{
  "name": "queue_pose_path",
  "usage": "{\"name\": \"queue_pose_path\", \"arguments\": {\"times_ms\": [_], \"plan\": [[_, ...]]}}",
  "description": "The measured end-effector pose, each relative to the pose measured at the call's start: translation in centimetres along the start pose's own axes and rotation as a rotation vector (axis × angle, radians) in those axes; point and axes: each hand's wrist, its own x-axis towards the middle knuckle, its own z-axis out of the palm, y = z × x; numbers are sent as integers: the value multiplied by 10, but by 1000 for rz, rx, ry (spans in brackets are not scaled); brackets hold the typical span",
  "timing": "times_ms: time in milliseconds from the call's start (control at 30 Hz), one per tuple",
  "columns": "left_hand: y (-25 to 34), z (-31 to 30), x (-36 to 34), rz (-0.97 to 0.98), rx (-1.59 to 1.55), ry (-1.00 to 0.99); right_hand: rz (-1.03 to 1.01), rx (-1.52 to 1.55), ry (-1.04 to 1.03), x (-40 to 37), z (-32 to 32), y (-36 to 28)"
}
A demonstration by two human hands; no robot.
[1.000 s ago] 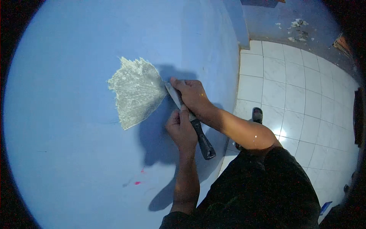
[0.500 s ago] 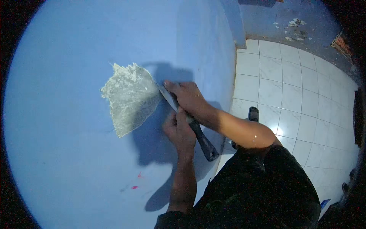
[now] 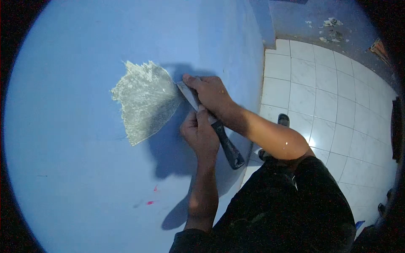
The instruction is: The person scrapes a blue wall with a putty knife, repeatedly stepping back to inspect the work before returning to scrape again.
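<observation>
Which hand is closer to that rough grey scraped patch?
Right. The right hand presses the metal scraper blade beside the grey scraped patch; the left hand sits lower, against the black handle.

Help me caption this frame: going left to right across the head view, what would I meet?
The scraped patch → scraper → sandal.

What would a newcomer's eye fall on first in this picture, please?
The pale, fan-shaped scraped patch stands out on the blue wall, left of centre. At its right edge, the right hand presses the scraper against the wall, with the left hand gripping it just below. White floor tiles gleam on the right.
</observation>
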Motion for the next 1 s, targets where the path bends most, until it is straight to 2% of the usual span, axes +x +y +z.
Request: {"name": "queue_pose_path", "arguments": {"times_ms": [67, 100, 167, 200, 300, 367, 400, 467, 500, 533, 600, 667, 700, 800, 833, 900, 1000], "plan": [[-4, -3, -3, 46, -15, 18, 211, 171, -20, -10, 3, -5], [-1, -4, 1, 54, -10, 16, 205, 177, -20, -3, 5, -2], [2, -8, 4, 77, 127, 19, 140, 201, 16, 11, 11, 13], [2, -5, 5, 71, 124, 18, 144, 196, 18, 11, 7, 12], [0, 2, 1, 9, -24, -7, -66, -16, -2, 4, 1, 7], [-6, -3, -6, 32, -6, 67, 181, 191, -14, -6, 9, 7], [-3, -5, -2, 36, 2, 67, 179, 199, -16, -2, 9, 3], [1, -4, 11, 124, 176, 61, 57, 11, 20, 7, 3, 2], [-2, -2, 10, 116, 175, 56, 23, -54, 35, 10, 1, 5], [-5, 0, 8, 79, 114, 62, -127, -128, 29, 10, 0, 12], [-3, 6, 6, 61, 54, 53, -292, -194, 38, 9, -2, 10], [7, 8, -5, 45, 27, 149, 182, 113, -29, -3, 1, 1], [11, 8, -2, 46, 30, 146, 181, 117, -27, -1, 1, -4], [6, 5, 4, -12, -7, 65, 73, 26, 12, 6, 0, 1], [-2, 4, 3, 38, -8, 87, -139, -143, 45, 5, 2, 12], [-1, 3, 7, 106, -5, 98, -365, -303, 90, 12, 5, 18], [3, -1, 10, 43, -35, 8, -260, 6, 140, 14, 9, 16]]}}
